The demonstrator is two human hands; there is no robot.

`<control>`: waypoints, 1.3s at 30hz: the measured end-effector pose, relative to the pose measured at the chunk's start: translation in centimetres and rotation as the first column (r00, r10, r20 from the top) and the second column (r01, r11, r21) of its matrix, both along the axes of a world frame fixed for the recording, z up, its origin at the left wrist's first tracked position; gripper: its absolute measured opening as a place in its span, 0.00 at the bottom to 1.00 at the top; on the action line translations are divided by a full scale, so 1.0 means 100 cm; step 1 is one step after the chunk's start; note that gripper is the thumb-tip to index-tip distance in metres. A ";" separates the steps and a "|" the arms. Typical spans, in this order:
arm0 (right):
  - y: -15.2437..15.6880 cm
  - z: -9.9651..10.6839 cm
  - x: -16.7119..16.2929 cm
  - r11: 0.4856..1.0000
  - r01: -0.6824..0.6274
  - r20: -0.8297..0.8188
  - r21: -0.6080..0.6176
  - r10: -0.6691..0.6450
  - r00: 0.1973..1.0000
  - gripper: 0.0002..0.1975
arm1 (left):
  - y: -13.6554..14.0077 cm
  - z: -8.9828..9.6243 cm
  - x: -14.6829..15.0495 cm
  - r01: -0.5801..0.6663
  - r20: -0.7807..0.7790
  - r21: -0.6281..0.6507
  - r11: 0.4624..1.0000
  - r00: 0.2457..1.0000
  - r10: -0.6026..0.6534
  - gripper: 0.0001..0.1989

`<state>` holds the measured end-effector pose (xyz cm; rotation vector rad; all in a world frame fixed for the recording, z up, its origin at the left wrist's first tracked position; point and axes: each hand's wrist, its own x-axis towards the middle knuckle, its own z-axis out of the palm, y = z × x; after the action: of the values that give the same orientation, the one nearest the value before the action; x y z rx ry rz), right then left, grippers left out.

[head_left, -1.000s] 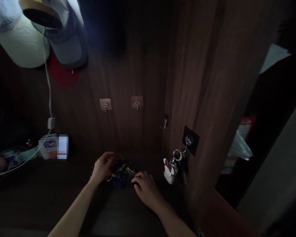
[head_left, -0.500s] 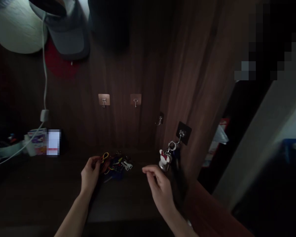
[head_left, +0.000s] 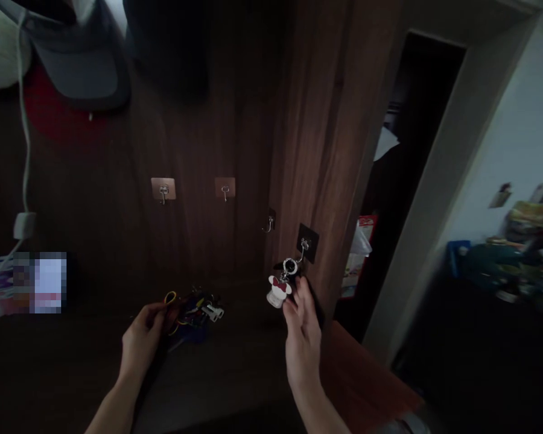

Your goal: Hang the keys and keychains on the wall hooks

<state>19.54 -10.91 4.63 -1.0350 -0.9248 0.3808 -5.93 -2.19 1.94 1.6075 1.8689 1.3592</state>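
My left hand (head_left: 141,334) is closed, with its fingertips pinched at the yellow cord loop (head_left: 170,298) on one side of a bunch of keys (head_left: 201,310). The keys lie in a dark tangle with several coloured tags and straps. My right hand (head_left: 302,340) is raised to a keychain with a white, bow-topped charm (head_left: 278,290). Its fingers are apart, thumb just below the charm and fingertips behind it by the ring; whether they touch is hard to see. The keychain's ring (head_left: 290,267) hangs from a hook on a black plate (head_left: 308,242).
Bare hooks on copper-coloured plates (head_left: 163,188) and a smaller hook (head_left: 269,223) are fixed to the dark wood panel. Caps (head_left: 84,75) hang at upper left beside a white cable (head_left: 26,138). A doorway opens right, past the panel's edge.
The view has turned right. My right hand has moved up and right to the hanging keychain, its fingers spreading. My left hand stays at the keys.
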 end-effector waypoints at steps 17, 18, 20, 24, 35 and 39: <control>0.033 0.022 -0.008 0.806 -0.470 -0.585 0.360 0.587 0.560 0.21 | 0.006 -0.002 -0.001 0.020 -0.099 -0.064 0.998 0.995 -0.026 0.11; 0.031 0.024 -0.011 0.813 -0.462 -0.595 0.356 0.578 0.559 0.20 | 0.006 -0.002 -0.001 0.023 -0.106 -0.070 0.997 0.994 -0.030 0.11; 0.031 0.029 -0.017 0.847 -0.406 -0.612 0.344 0.530 0.587 0.18 | 0.006 -0.002 -0.001 0.029 -0.112 -0.081 0.996 0.993 -0.038 0.11; 0.034 0.046 -0.028 0.903 -0.284 -0.640 0.322 0.428 0.637 0.20 | 0.006 -0.003 -0.002 0.045 -0.101 -0.080 0.996 0.993 -0.053 0.11; 0.038 0.091 -0.056 0.963 -0.129 -0.767 0.237 0.268 0.583 0.19 | 0.006 -0.003 -0.001 0.041 -0.151 -0.081 0.996 0.987 -0.053 0.11; 0.037 0.094 -0.069 0.952 -0.170 -0.746 0.254 0.305 0.592 0.22 | 0.007 -0.004 -0.001 0.069 -0.167 -0.047 0.996 0.983 -0.076 0.11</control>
<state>12.65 -7.18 14.01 -0.4834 -0.2702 0.8945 -6.04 -1.47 1.56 1.8009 1.8976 1.1797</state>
